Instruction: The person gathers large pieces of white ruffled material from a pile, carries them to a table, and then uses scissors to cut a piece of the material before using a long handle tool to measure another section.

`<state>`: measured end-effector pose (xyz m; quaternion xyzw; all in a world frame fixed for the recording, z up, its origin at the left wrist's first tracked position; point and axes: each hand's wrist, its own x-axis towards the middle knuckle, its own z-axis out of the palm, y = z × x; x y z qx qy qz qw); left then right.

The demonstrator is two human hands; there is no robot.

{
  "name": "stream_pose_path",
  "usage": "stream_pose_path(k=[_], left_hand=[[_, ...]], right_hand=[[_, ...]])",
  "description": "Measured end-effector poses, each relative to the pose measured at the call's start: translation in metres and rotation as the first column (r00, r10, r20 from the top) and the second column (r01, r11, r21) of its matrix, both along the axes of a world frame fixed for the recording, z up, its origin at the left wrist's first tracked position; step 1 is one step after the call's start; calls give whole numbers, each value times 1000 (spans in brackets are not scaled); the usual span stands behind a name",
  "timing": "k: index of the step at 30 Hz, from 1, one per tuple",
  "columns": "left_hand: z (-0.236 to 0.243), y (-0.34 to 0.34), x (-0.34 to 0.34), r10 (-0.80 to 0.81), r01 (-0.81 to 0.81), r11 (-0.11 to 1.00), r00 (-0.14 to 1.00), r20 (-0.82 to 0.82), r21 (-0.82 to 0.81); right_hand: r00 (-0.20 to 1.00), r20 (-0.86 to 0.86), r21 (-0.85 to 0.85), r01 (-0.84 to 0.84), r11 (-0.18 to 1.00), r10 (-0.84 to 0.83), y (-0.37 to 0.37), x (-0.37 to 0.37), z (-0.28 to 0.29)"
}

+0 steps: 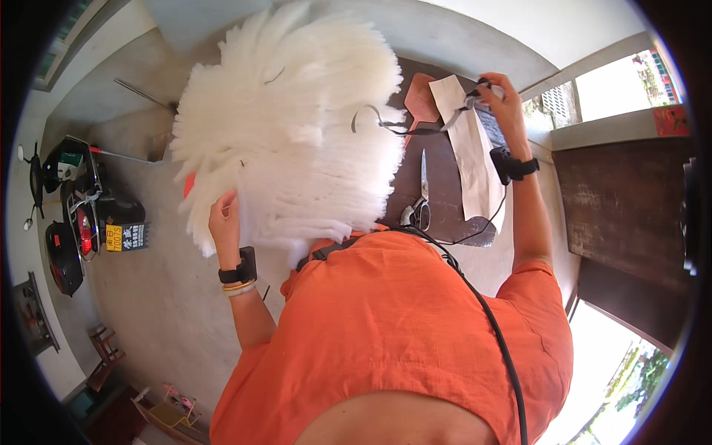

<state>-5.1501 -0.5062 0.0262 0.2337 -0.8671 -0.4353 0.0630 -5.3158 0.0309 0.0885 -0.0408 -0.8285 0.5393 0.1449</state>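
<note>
Thick, layered white batting (pixel 297 148) covers much of the dark table (pixel 404 178). My left hand (pixel 224 211) has curled fingers at its lower left edge, closed on the batting. My right hand (pixel 497 96), at the table's far right, grips a looped black-and-grey strap (pixel 449 122) that trails across to the batting. Beside the batting lie silver scissors (pixel 421 193) pointing away from me, a long beige paper strip (pixel 466 163) and a pink fly swatter (pixel 421 96).
A parked scooter (pixel 70 215) stands at the left, with a long red-handled tool (pixel 126 154) near it. A wooden chair (pixel 104 348) is at the lower left. A large dark wooden panel (pixel 615 200) is at the right, beside a bright doorway (pixel 601 356).
</note>
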Motion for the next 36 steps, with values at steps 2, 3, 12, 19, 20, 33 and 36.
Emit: stream_pose_path(k=[2,3,12,19,20,33,36], left_hand=[[1,4,-2,-13,13,1000,1000,6,-8],[0,6,-4,-17,18,1000,1000,10,-17],[-8,1,-1,-55,55,999,999,0,-2],[-3,4,0,30,-30,999,999,27,-33],[-1,5,-1,40,-39,998,999,12,-57],[5,-11,29,97,-90,990,994,54,-107],[15,-2,26,148,-143,969,989,8,-200]], right_hand=[[963,85,72,-261,963,254,-35,7,-3],[937,111,126,-345,930,332,-59,15,0],[868,213,442,-496,747,449,-120,10,-52],[994,-105,415,71,907,-30,31,-20,-36],[980,-158,472,180,863,-118,55,-24,-37],[920,-5,640,304,706,-392,177,-40,-155],[854,292,749,76,658,-431,174,-39,-171]])
